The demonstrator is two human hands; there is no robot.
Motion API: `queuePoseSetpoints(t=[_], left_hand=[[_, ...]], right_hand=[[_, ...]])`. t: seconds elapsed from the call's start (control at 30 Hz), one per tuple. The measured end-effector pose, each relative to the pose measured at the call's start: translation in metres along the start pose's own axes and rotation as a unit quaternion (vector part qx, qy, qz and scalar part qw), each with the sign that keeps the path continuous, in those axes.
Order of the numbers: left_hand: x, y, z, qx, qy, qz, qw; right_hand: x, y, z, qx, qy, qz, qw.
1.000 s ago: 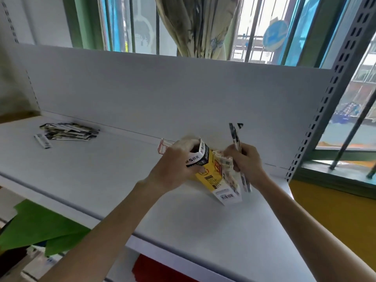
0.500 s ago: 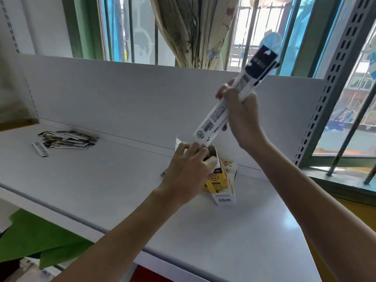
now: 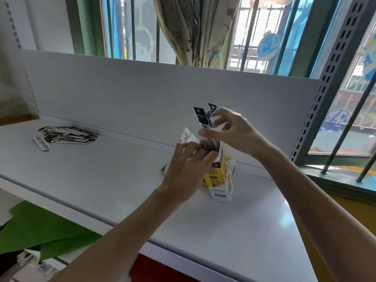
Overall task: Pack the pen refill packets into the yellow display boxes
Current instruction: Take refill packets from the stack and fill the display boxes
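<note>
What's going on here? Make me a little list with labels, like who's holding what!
Place: white shelf
Box: yellow display box, standing upright, top open
Steadying: left hand holds the box near its top
Packing: right hand pinches refill packets that stick up out of the box
Waiting: pile of packets at the far left of the shelf

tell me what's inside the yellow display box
Visible: refill packets standing in the yellow display box, dark tops sticking out, pinched by the right hand. Hidden: their lower parts, behind the box walls and the left hand gripping it; count unclear.
</note>
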State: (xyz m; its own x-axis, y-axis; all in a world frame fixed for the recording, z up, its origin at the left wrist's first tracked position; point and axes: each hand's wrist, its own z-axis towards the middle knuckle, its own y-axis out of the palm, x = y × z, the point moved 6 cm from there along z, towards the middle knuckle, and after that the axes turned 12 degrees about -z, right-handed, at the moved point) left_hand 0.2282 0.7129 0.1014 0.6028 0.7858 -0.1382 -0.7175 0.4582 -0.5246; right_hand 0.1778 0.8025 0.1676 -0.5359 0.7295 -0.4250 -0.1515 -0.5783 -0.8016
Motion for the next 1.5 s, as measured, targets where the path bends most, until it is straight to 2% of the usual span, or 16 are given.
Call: queuePoseSetpoints(t=[0.07,0.13,0.23,0.33,0.43,0.6,0.77,0.8,0.87,0.97,1.0,1.07,1.17,1.3,1.43,1.5], left_hand=[[0.002,0.001,0.002,-0.012,-0.002,-0.019,1.0],[0.005,0.004,0.003,-0.023,-0.014,-0.019,0.999],[0.008,0.005,0.004,-0.026,-0.028,-0.033,0.999],[0.008,0.004,0.005,-0.028,-0.038,-0.029,0.998],[0.004,0.003,0.003,-0.027,-0.052,-0.033,0.998],[-0.001,0.003,0.001,-0.009,-0.074,-0.035,0.997],[-0.001,-0.005,0.001,0.006,-0.078,-0.071,0.994],[0.0,-0.004,0.0,-0.002,-0.077,-0.07,0.995],[0.002,-0.003,-0.001,-0.016,-0.072,-0.063,0.995],[0.004,-0.004,-0.003,-0.02,-0.072,-0.075,0.994],[0.004,-0.004,-0.004,-0.02,-0.077,-0.078,0.994],[0.003,-0.004,-0.003,-0.02,-0.087,-0.082,0.993],[0.004,-0.003,-0.002,-0.023,-0.103,-0.104,0.989],[0.002,-0.006,-0.003,-0.007,-0.128,-0.152,0.98],[-0.001,-0.005,-0.006,-0.02,-0.107,-0.111,0.988],[-0.004,-0.004,-0.009,-0.02,-0.108,-0.099,0.989]], right_hand=[[-0.008,-0.016,-0.002,0.097,-0.038,0.024,0.994],[-0.013,-0.016,-0.005,0.134,-0.066,-0.088,0.985],[-0.002,0.005,-0.006,0.067,-0.051,-0.253,0.964],[0.002,-0.006,-0.009,0.032,-0.028,-0.185,0.982],[-0.005,-0.02,-0.016,0.081,-0.06,-0.131,0.986],[-0.01,0.008,-0.03,0.056,-0.157,-0.247,0.955],[-0.008,0.015,-0.026,0.013,-0.161,-0.358,0.92],[-0.007,0.013,-0.023,-0.022,-0.148,-0.348,0.925],[-0.004,0.002,-0.019,-0.072,-0.105,-0.229,0.965],[0.001,-0.031,-0.023,0.071,-0.103,-0.055,0.991],[0.003,-0.035,-0.026,0.112,-0.103,-0.05,0.987],[0.006,-0.026,-0.028,0.114,-0.1,-0.097,0.984],[0.012,-0.001,-0.028,0.034,-0.082,-0.142,0.986],[0.015,0.007,-0.029,0.015,-0.062,-0.146,0.987],[0.016,0.019,-0.023,-0.072,-0.055,-0.242,0.966],[0.012,0.014,-0.021,-0.054,-0.051,-0.136,0.988]])
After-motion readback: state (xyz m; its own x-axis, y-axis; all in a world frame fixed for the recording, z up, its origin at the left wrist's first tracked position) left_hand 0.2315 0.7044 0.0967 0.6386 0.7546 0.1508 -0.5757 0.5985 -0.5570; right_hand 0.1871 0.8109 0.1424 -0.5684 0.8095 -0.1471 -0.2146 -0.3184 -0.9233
